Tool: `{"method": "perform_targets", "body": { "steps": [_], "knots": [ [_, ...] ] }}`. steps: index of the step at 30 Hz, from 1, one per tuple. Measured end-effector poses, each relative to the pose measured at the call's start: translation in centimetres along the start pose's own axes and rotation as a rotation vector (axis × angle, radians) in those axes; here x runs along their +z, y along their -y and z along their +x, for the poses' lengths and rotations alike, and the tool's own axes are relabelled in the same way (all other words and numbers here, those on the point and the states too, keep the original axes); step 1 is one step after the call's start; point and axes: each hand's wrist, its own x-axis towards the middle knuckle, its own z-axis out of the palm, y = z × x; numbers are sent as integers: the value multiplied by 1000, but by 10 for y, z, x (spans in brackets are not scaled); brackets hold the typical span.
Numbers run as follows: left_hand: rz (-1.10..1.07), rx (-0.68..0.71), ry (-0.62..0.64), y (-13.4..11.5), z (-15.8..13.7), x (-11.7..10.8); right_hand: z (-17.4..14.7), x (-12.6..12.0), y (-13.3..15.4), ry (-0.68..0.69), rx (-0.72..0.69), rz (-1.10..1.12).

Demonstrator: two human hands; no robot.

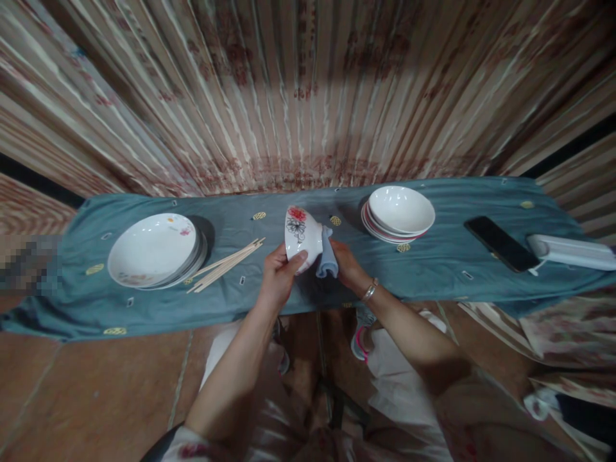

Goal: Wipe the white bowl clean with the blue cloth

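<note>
A white bowl (302,236) with a red and a black flower on its side is tipped sideways above the front middle of the table. My left hand (281,273) grips it, the thumb lying along its outer wall. A light blue cloth (328,258) is pressed against the bowl's base by my right hand (347,264), which is closed on it. Most of the right fingers are hidden behind the cloth. Close to my left hand lie several wooden chopsticks (226,266).
Stacked plates (149,250) stand on the left of the teal tablecloth (289,200). Stacked bowls (403,208) stand right of centre. Farther right lie a black phone (500,242) and a white device (572,251) with a cable. A pleated curtain (308,115) hangs behind the table.
</note>
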Motion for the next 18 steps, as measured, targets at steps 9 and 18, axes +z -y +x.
{"method": "perform_targets", "body": {
  "steps": [9, 18],
  "knots": [
    [42, 48, -50, 1, 7, -7, -9, 2, 4, -29, -58, -156],
    [-7, 51, -13, 3, 7, 0, -38, -8, 42, -38, -593, -551]
  ]
}}
